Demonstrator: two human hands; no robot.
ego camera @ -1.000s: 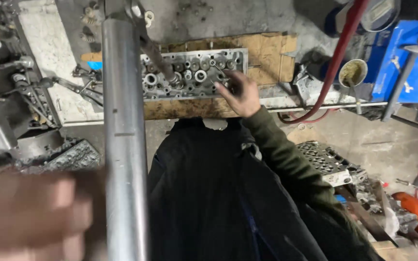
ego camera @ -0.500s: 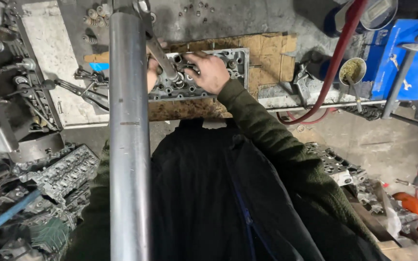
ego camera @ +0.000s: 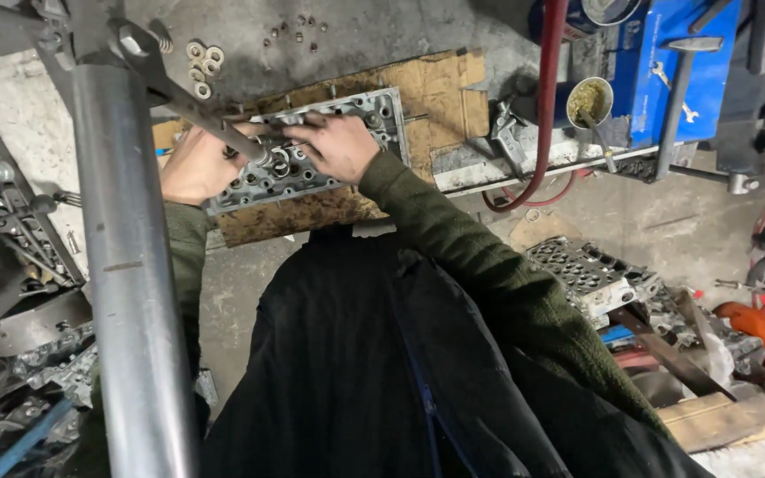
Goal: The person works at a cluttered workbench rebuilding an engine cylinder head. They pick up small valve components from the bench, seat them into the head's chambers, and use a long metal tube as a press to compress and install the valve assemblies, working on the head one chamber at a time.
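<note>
A thick grey metal pipe [ego camera: 126, 265] is seen running down the frame to the left of both hands, partly hiding the left forearm. Up and to the left of the left hand, a few loose washers [ego camera: 203, 64] are scattered on the grey surface [ego camera: 356, 35]. The left hand [ego camera: 195, 166] is laid against the left end of a metal cylinder head [ego camera: 312, 150]; its fingers are turned away, so it cannot be told whether anything is clasped. A long ratchet wrench [ego camera: 197, 111] is angled from the upper left down between the two hands, its lower end set on the cylinder head. The right hand [ego camera: 334, 146] is curled over the wrench's lower end, on top of the cylinder head, fingers closed about it. The cylinder head is rested under both hands on a sheet of brown cardboard [ego camera: 444, 88]. To the right of the right hand, a red hose [ego camera: 546, 115] is hung downward, and just beyond it a small round tin [ego camera: 589, 100] is seen, filled with a yellowish-green paste in which a brush is stood. Further right a blue cabinet [ego camera: 657, 71] is placed. Below and right of the right hand, a second cylinder head [ego camera: 591, 270] is lying on the floor among scrap parts.
</note>
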